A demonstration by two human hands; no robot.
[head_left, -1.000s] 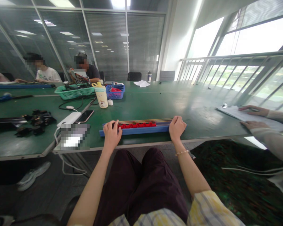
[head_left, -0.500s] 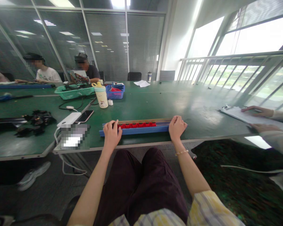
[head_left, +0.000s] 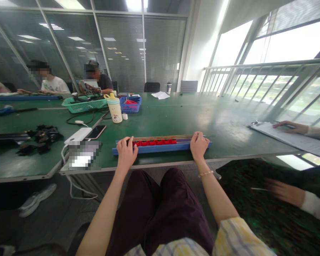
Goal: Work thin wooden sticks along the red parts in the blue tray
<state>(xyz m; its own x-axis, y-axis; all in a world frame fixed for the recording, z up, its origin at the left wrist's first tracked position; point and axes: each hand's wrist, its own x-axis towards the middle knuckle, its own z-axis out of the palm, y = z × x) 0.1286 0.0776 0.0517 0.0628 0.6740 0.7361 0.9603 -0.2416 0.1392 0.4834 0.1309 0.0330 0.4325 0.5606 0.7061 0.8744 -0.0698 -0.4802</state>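
A long blue channel (head_left: 162, 149) lies near the front edge of the table, running left to right. A row of red scalloped pieces (head_left: 154, 142) sits in its left and middle part. Several thin yellow and dark wire-like strands (head_left: 165, 137) stretch lengthwise along it. My left hand (head_left: 126, 151) is curled over the left part, fingers on the strands and thumb on the near side. My right hand (head_left: 199, 145) is closed over the right part, with the channel's end showing past it. What lies under my fingers is hidden.
On the left stand a cream bottle (head_left: 114, 109), a green basket (head_left: 85, 104) of cables and a blue basket (head_left: 130, 104). A phone (head_left: 96, 132) lies by a white power strip (head_left: 78, 135). At right, a co-worker's hand (head_left: 292, 127) rests on a clipboard (head_left: 277, 133).
My right hand has shifted slightly left, uncovering the channel's right end. My left hand stays put. One of the co-worker's hands has left the clipboard and dropped to their lap.
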